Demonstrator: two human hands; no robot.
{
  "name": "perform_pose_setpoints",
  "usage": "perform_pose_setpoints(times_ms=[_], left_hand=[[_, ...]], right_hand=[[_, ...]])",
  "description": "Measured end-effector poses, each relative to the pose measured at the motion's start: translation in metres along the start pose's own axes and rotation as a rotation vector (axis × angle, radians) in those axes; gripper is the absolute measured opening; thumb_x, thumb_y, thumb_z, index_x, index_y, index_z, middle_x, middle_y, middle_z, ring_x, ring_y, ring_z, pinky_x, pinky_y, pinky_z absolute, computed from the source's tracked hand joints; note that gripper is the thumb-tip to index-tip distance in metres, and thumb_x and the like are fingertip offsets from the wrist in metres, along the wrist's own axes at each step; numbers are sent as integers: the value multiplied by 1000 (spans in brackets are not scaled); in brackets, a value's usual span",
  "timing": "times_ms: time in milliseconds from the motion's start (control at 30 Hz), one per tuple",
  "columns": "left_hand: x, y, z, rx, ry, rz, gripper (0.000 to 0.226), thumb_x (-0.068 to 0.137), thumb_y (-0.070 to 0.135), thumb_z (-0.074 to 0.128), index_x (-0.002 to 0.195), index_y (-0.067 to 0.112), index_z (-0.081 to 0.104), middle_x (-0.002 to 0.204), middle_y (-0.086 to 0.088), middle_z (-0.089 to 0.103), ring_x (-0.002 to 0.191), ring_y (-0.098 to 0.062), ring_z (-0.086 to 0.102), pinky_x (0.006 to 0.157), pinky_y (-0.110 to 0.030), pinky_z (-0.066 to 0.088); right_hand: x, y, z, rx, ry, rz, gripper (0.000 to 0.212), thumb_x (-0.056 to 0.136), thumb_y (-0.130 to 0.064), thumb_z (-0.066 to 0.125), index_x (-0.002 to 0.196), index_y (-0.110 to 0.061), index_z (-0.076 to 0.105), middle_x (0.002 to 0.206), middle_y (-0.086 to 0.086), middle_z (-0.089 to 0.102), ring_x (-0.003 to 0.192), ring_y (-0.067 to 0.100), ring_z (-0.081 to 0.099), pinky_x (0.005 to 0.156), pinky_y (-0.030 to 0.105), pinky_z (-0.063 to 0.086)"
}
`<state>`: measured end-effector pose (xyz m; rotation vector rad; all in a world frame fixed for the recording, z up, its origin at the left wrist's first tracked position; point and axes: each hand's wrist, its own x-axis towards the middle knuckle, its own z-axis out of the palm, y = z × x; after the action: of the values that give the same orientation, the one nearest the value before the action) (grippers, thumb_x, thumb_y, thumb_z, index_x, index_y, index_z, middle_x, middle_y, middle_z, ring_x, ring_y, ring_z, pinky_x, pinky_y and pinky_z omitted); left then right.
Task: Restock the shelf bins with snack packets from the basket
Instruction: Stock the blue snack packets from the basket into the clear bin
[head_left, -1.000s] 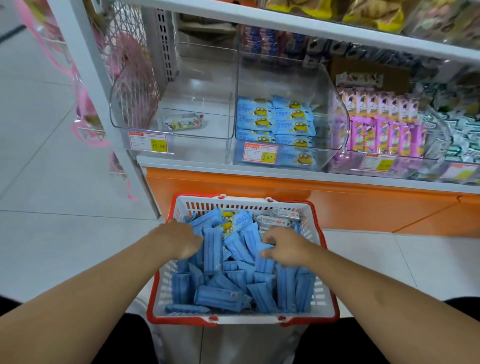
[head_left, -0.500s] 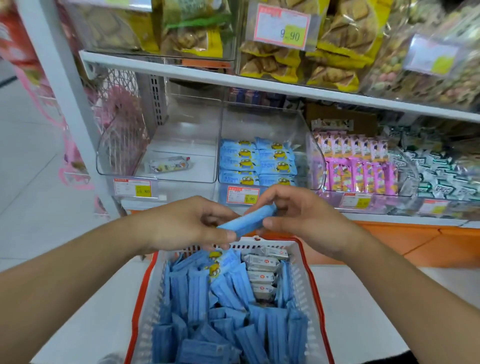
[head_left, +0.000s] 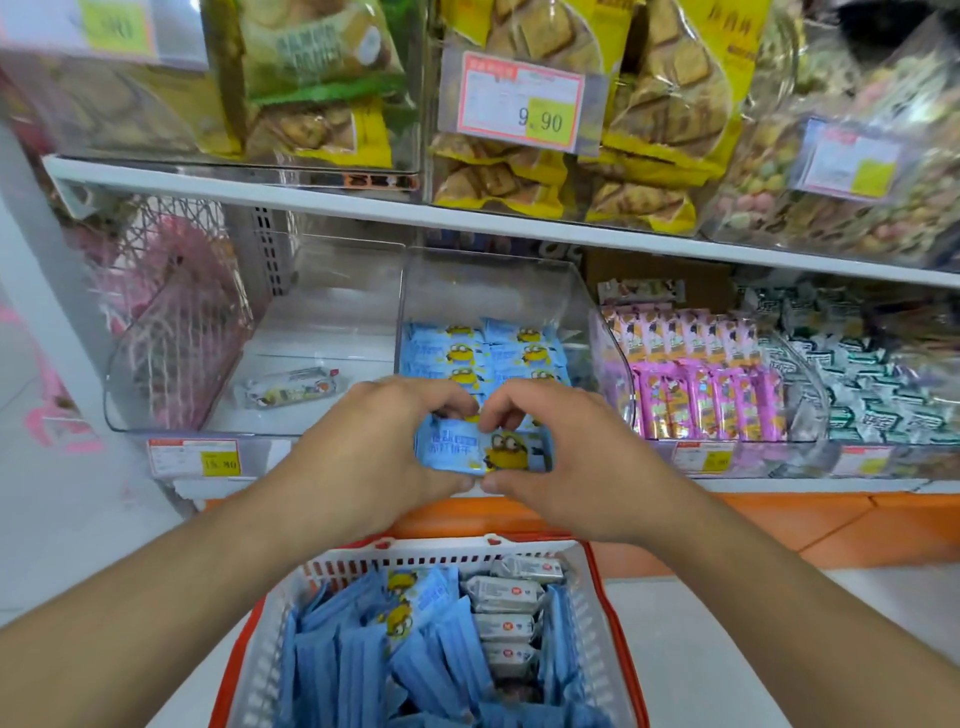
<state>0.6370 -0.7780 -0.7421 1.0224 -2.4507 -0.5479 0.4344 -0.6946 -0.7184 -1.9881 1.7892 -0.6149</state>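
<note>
Both hands (head_left: 363, 457) (head_left: 566, 462) hold blue packet (head_left: 483, 452), long axis left-right.

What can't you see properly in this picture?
All in the head view:
- Blue packet: its ends are covered by the left hand and right hand.
- Basket: near end cut off by the bottom edge.
- Left price tag: print too blurred to read.
- Top-left bags: smeared by blur.

Two hands hold one blue snack packet (head_left: 483, 451) in front of the clear bin (head_left: 488, 291). The left hand (head_left: 363, 457) and right hand (head_left: 566, 457) pinch its edges above the basket (head_left: 608, 613).
</note>
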Motion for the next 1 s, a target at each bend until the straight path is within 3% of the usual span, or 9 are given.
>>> perform_pose_setpoints(times_ms=[100, 233, 367, 500, 700, 800, 900, 967, 1000], left_hand=[[13, -10, 2, -29, 55, 0, 86, 71, 53, 87, 145, 38, 46, 133, 21, 49, 125, 0, 44, 103, -16, 36], [21, -30, 6, 61, 117, -86, 80, 89, 42, 73, 156, 23, 35, 152, 7, 33, 143, -17, 32, 119, -28, 27], [20, -39, 13, 52, 51, -151, 76, 97, 42, 63, 160, 21, 27, 159, 13, 16, 140, -17, 41, 115, -33, 36], [19, -43, 15, 28, 72, -148, 73, 97, 40, 64, 159, 23, 29, 158, 18, 14, 138, -15, 44, 113, -34, 40], [19, -42, 17, 16, 89, -156, 70, 96, 38, 65, 157, 25, 33, 158, 20, 16, 133, -14, 49, 109, -32, 40], [20, -42, 17, 19, 98, -155, 70, 95, 37, 66, 156, 24, 34, 157, 20, 17, 135, -15, 48, 111, -32, 39], [20, -43, 18, 21, 94, -154, 70, 96, 37, 66, 156, 24, 34, 157, 19, 17, 135, -15, 47, 111, -32, 39], [20, -42, 17, 19, 88, -158, 71, 96, 38, 65, 157, 25, 33, 158, 20, 16, 135, -14, 47, 110, -31, 38], [19, -42, 17, 17, 86, -159, 71, 96, 38, 65, 158, 25, 32, 158, 20, 16, 136, -14, 46, 110, -30, 37]], right_hand=[[22, 12, -9, 19, 70, 37, 40, 82, -25, 88, 109, -37, 62, 106, -22, 60, 107, -1, 56, 89, 20, 47], [65, 48, -14, -170, 73, 156, 48, 84, -17, 86, 123, -30, 62, 113, -16, 58, 105, 6, 55, 89, 26, 47], [95, 86, 5, -391, -65, 223, 40, 83, -10, 81, 116, -26, 64, 109, -10, 57, 97, 13, 56, 76, 24, 44], [103, 103, 11, -399, -112, 273, 33, 82, -3, 73, 105, -24, 65, 106, -3, 61, 95, 19, 60, 74, 28, 49], [103, 101, 10, -481, -119, 294, 32, 85, -2, 70, 114, -17, 68, 121, 7, 61, 105, 24, 60, 88, 37, 56], [100, 98, 3, -428, -126, 285, 40, 88, -1, 67, 123, -20, 66, 129, 5, 60, 106, 18, 55, 85, 30, 50], [95, 89, -1, -277, -165, 235, 43, 98, -11, 62, 138, -26, 63, 145, -5, 58, 125, 14, 55, 96, 25, 45], [92, 84, 3, -253, -265, 221, 37, 105, -32, 57, 141, -30, 62, 152, -9, 54, 138, 14, 50, 108, 28, 41], [91, 83, 6, -275, -313, 236, 32, 107, -41, 53, 134, -31, 66, 146, -8, 58, 136, 16, 52, 106, 28, 43]])
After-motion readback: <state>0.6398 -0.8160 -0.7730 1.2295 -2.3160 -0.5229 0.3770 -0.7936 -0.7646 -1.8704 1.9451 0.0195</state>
